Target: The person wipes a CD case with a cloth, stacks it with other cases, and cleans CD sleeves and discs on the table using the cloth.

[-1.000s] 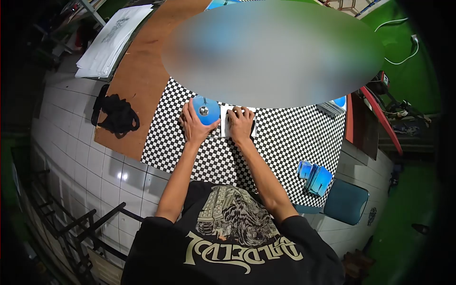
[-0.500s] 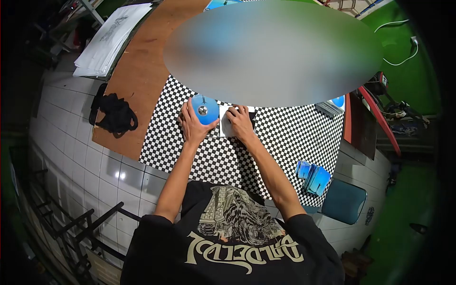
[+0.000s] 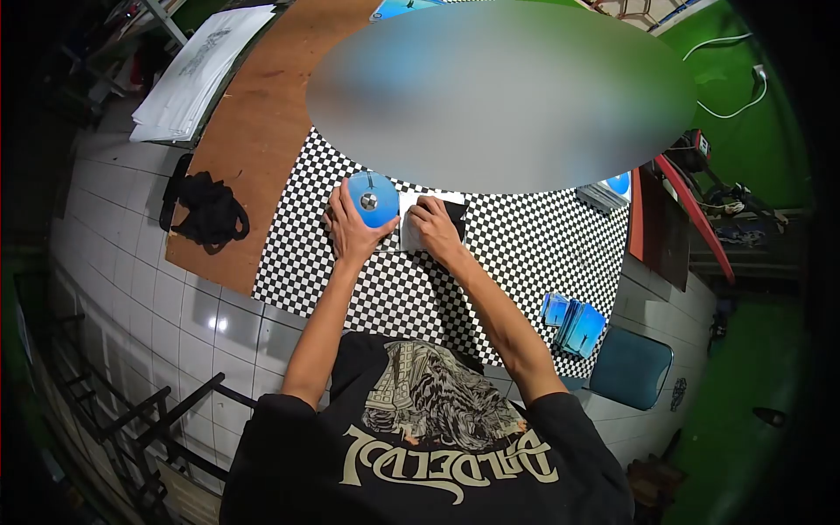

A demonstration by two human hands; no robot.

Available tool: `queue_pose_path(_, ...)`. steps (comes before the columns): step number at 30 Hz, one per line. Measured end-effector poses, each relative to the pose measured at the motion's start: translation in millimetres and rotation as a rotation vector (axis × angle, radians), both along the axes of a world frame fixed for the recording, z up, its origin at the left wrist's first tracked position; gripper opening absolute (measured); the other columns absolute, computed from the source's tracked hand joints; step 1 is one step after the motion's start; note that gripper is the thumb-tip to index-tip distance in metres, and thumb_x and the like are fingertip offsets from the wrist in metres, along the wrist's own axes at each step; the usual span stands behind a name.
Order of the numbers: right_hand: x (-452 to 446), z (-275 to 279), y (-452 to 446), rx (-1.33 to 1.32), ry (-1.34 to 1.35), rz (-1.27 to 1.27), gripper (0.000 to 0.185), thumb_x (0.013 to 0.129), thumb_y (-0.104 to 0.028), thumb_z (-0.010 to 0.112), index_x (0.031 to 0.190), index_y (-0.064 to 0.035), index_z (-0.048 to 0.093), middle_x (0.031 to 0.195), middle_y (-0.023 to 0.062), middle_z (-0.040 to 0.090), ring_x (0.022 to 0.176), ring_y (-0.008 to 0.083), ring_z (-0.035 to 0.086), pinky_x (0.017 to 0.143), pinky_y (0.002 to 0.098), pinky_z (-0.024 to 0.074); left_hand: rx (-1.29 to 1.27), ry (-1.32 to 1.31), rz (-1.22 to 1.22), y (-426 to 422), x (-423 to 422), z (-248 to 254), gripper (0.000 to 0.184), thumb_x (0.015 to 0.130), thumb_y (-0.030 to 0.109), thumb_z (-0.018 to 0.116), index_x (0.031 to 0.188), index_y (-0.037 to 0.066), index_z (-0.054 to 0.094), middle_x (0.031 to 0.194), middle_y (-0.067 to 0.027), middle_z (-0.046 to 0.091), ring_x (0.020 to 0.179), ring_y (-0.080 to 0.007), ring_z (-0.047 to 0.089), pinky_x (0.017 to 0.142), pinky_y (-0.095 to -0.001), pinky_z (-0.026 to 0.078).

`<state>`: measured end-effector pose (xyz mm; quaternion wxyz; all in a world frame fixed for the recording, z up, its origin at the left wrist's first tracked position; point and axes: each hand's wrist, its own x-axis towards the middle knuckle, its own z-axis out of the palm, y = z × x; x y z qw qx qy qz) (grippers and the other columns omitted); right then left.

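A blue CD (image 3: 374, 213) with a silvery centre lies flat over the left side of an open white CD case (image 3: 408, 234). My left hand (image 3: 352, 234) grips the disc by its rim, fingers along the left edge and thumb at the lower right. Over the white right panel, my right hand (image 3: 436, 229) is closed, its fingers bent and pressed together on the surface. A black patch (image 3: 456, 213) shows just right of those fingers. Whether the right fingertips pinch anything small is hidden.
A black-and-white checkered cloth (image 3: 525, 262) covers much of the brown table (image 3: 229, 188). Stacked blue cards (image 3: 581, 329) sit near its right front edge, more cases (image 3: 605, 192) farther back. A black cloth item (image 3: 210, 210) lies left. A blurred oval hides the far side.
My right fingers have drawn closer together over the white panel. My left hand keeps its hold on the CD. The whole view has shifted slightly.
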<state>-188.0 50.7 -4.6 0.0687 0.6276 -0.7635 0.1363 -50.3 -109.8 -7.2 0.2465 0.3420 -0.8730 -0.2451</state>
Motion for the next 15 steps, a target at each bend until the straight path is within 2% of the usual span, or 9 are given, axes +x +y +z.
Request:
queue_pose_path(7,15,0,18,0.004,-0.047,0.045,0.03,0.075,-0.005,0.07,0.104,0.0,0.073,0.122,0.0078,0.068,0.128,0.0299,0.054,0.113,0.045,0.0427,-0.006,-0.033,0.007,2,-1,-1,0.13,0.062,0.073,0.084,0.158,0.008,0.026,0.148,-0.0183,0.037,0.135,-0.0356,0.045,0.109,-0.0613,0.033)
queue_pose_path(10,23,3,35,0.008,-0.058,0.068,0.028,0.075,-0.003,0.068,0.103,0.0,0.072,0.122,0.0084,0.067,0.129,0.0299,0.053,0.115,0.0454,0.0408,0.001,-0.093,-0.033,1,-2,-3,0.137,0.061,0.082,0.079,0.161,0.01,0.02,0.152,-0.0181,0.033,0.139,-0.0381,0.044,0.112,-0.0714,0.029)
queue_pose_path(15,34,8,70,0.03,-0.076,0.084,0.026,0.079,-0.003,0.068,0.104,-0.0001,0.072,0.123,0.0086,0.067,0.13,0.0292,0.053,0.117,0.0461,0.0391,-0.04,-0.107,-0.036,2,-2,-4,0.131,0.062,0.076,0.083,0.159,0.009,0.025,0.148,-0.0172,0.038,0.137,-0.0351,0.044,0.11,-0.0634,0.029)
